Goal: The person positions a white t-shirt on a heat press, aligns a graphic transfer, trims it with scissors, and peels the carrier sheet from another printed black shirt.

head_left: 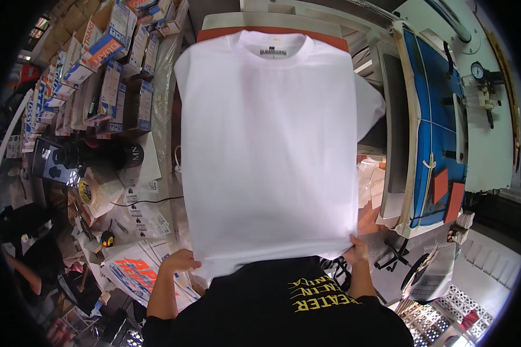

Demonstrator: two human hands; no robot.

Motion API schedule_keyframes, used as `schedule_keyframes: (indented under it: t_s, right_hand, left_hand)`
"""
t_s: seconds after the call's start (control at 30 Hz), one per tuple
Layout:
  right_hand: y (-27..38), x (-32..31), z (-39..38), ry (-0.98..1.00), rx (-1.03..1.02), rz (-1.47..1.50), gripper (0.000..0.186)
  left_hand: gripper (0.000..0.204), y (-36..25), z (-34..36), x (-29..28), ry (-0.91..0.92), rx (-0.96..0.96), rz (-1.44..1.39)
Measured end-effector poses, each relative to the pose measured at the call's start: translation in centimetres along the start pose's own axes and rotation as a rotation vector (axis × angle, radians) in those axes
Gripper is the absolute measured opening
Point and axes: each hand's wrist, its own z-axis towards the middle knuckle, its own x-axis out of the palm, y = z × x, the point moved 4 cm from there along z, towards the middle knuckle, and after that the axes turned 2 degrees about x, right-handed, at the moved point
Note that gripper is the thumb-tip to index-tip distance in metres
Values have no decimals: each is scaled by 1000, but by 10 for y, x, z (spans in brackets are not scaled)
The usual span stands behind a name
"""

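Observation:
A white short-sleeved T-shirt (269,156) lies spread on a raised platen with a red-orange pad (214,36), collar away from me and hem toward my body. My left hand (179,261) grips the hem's left corner with closed fingers. My right hand (355,251) grips the hem's right corner, fingers closed on the fabric. The shirt's right sleeve hangs out past the pad's edge; the left sleeve is mostly hidden.
At left are stacked cardboard boxes (101,98), a tablet (52,162), printed sheets (133,269) and a person's arm (23,269). At right stand machinery with a blue pad (434,127) and a pressure gauge (477,70), and a chair base (395,254) below.

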Motion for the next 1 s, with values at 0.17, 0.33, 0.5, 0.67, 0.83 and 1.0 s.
schedule_keyframes:
  t_s: [0.17, 0.33, 0.5, 0.67, 0.83, 1.0]
  right_hand:
    - [35, 32, 26, -365, -231, -1189, 33]
    - [99, 189, -1, -504, -1382, -1410, 21]
    - [77, 297, -11, -319, -1505, -1494, 32]
    - [69, 265, -27, -279, -1440, -1330, 33]
    - [147, 248, -94, -496, -1651, -1104, 17]
    - [262, 174, -113, -1079, -1605, -1154, 15]
  left_hand:
    - [34, -39, -39, -67, -1034, 2, 344]
    - [32, -279, -97, -141, -1584, 1115, 420]
    - [41, -441, -37, -167, -1538, 1170, 674]
    - [40, -475, 2, -174, -1591, 1044, 670]
    - [48, -463, 6, -183, -1612, 997, 729]
    - [47, -465, 10, -189, -1588, 1037, 719]
